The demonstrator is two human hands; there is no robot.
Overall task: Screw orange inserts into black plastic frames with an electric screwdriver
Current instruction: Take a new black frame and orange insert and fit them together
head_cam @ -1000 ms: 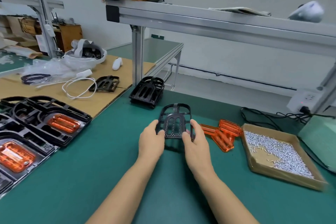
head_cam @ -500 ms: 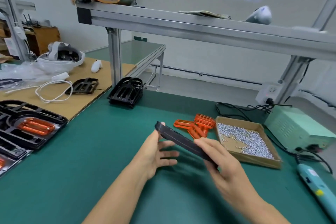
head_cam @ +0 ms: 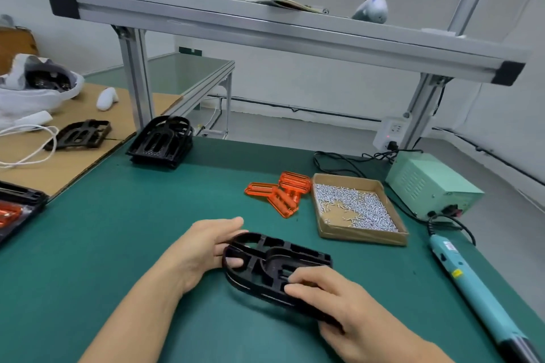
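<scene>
We are holding the black plastic frame [head_cam: 277, 268] on the green mat [head_cam: 118, 244], left hand [head_cam: 203, 250] gripping its rounded end, right hand [head_cam: 339, 300] seemingly pinching the near edge; orange inserts [head_cam: 280, 193] are lying beyond.

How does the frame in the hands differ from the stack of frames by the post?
The held frame is a single piece, lying ribbed side up near the front edge of the mat between the left hand and right hand. The stack of frames is several deep, untouched, at the back. Both are black with the same rounded outline and hold no orange insert.
</scene>
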